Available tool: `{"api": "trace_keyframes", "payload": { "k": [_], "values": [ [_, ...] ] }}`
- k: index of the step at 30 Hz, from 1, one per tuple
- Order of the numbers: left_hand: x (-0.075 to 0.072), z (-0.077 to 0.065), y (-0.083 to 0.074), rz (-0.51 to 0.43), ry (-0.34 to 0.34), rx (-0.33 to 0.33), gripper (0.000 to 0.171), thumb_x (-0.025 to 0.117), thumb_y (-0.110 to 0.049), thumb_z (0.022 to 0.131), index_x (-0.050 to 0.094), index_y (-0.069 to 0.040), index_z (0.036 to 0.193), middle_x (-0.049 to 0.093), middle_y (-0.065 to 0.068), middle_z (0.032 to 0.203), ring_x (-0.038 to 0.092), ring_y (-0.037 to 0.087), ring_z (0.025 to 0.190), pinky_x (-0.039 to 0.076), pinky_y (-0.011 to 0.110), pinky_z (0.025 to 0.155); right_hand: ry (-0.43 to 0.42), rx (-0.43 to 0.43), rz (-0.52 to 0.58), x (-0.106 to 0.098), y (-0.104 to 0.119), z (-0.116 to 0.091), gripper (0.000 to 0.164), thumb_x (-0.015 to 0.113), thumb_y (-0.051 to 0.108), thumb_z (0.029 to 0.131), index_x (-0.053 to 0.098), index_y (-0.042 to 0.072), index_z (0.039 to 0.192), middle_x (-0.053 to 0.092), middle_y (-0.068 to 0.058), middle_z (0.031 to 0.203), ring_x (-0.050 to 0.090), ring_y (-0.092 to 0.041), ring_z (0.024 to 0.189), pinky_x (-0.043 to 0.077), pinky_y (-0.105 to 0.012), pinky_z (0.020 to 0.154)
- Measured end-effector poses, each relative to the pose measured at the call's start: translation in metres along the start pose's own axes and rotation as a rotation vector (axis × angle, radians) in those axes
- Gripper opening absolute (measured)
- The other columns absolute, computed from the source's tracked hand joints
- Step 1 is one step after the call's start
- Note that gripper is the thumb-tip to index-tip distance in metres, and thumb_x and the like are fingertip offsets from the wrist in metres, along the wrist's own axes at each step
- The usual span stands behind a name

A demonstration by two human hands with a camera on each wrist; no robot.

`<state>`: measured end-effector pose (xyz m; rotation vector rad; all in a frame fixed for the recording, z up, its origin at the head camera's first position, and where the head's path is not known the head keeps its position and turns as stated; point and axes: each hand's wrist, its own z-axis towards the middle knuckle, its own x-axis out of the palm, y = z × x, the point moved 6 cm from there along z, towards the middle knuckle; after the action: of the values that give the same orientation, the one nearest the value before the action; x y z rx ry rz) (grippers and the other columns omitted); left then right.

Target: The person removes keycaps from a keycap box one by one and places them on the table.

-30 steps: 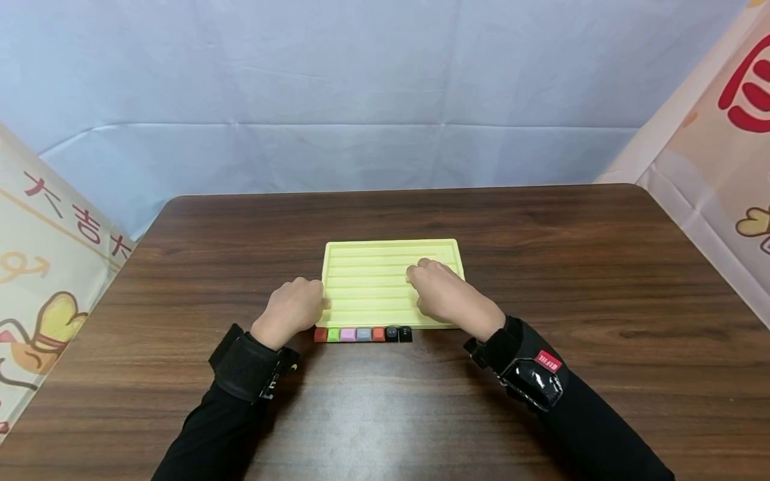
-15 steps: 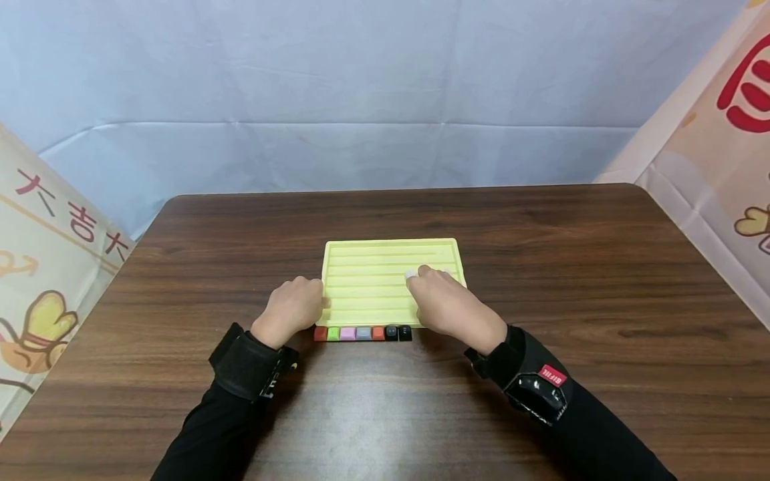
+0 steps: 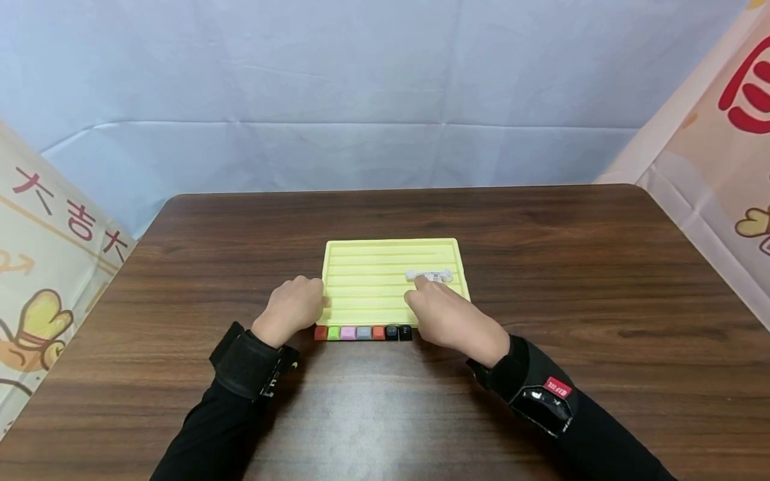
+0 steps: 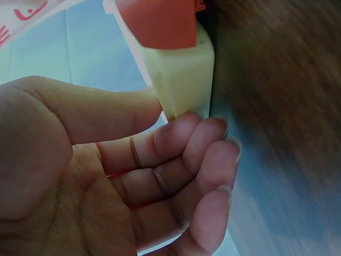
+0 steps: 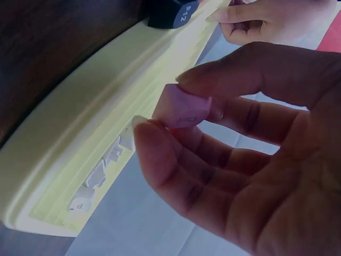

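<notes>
A pale yellow ridged tray point(image 3: 367, 294) lies on the table. My left hand point(image 3: 291, 310) pinches its left edge between thumb and fingers, close to a red keycap point(image 4: 162, 21). Over the tray's right part, my right hand point(image 3: 454, 314) pinches a pink keycap point(image 5: 184, 106) between thumb and fingertips; the head view hides that keycap behind the hand. Just beyond the right fingers, a short row of white keycaps point(image 3: 429, 275) sits in one of the tray's grooves. The right wrist view shows these white keycaps point(image 5: 96, 175) near the tray's end.
Along the tray's near edge runs a line of coloured keycaps point(image 3: 347, 333): red, green, pink, grey-blue, orange and black. A black keycap point(image 5: 173, 12) shows a printed label. The brown wooden table point(image 3: 240, 240) extends all round, with a pale cloth point(image 3: 361, 153) behind it.
My right hand has drawn back toward the near side of the tray, uncovering the white keycaps it hid before. The left hand has stayed at the tray's edge.
</notes>
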<state>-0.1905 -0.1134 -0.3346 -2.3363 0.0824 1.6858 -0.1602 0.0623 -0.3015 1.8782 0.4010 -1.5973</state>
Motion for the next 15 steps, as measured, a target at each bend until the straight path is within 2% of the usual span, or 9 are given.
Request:
{"api": "trace_keyframes", "payload": {
  "k": [9, 15],
  "values": [
    [-0.001, 0.0, 0.0, 0.003, -0.007, 0.0, 0.025, 0.052, -0.017, 0.094, 0.053, -0.006, 0.072, 0.032, 0.003, 0.056, 0.033, 0.016, 0.047, 0.026, 0.028, 0.048, -0.006, -0.038, 0.027, 0.004, 0.003, -0.008, 0.03, 0.05, -0.017, 0.073, 0.045, 0.008, 0.058, 0.037, -0.004, 0.063, 0.026, -0.013, 0.056, 0.025, -0.022, 0.051],
    [-0.001, -0.001, 0.0, -0.001, -0.001, 0.002, 0.025, 0.053, -0.017, 0.094, 0.053, -0.006, 0.071, 0.032, 0.002, 0.055, 0.033, 0.016, 0.047, 0.027, 0.027, 0.048, 0.033, -0.04, 0.045, 0.008, 0.004, -0.013, 0.021, 0.053, -0.017, 0.072, 0.054, 0.004, 0.065, 0.04, -0.004, 0.066, 0.03, -0.014, 0.056, 0.027, -0.023, 0.051]
  ]
}}
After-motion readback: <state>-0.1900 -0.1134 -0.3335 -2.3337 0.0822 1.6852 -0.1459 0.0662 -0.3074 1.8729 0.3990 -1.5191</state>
